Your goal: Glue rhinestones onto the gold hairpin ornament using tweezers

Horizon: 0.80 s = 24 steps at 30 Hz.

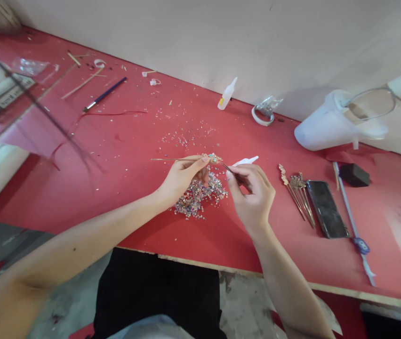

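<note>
My left hand [191,172] is closed on a hairpin [167,159], pinching it near its ornate head with thumb and fingers. The thin metal stem points left. Pale and greenish bits show on the hairpin's head. In my right hand [252,193] is a pair of dark, slim tweezers [234,173], with the tip at the hairpin's head; whether the tip grips a bit is too small to tell. Below both hands lies a heap of tiny multicoloured chips [195,200]. A white glue bottle [246,161] lies just behind my right hand, partly hidden by it.
On the red table [133,202], more hairpins [301,193] lie at right beside a phone [326,209] and a black block [355,174]. Farther back are another glue bottle [227,96], a tape roll [262,115] and a white cup [322,122]. A paintbrush [106,94] lies at left.
</note>
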Each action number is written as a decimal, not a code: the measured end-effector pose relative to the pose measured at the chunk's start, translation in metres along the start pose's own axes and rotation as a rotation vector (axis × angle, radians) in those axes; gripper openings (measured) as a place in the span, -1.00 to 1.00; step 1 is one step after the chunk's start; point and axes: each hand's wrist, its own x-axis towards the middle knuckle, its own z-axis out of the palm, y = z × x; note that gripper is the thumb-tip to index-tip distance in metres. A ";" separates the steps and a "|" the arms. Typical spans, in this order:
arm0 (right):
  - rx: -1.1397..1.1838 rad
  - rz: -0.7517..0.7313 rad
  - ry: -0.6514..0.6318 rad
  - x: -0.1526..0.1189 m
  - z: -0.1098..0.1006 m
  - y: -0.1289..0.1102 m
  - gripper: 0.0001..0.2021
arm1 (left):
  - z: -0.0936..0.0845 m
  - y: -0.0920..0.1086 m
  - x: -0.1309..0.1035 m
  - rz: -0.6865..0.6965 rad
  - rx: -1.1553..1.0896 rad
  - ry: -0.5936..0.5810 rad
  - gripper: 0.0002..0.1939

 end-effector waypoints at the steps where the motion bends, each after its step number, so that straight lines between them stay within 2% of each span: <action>1: -0.002 -0.001 0.001 0.000 0.000 0.000 -0.90 | 0.000 0.000 0.000 0.002 -0.001 0.000 -0.69; 24: -0.007 -0.015 -0.043 0.000 0.003 -0.001 -0.93 | 0.001 -0.003 0.000 0.000 -0.026 -0.030 -0.76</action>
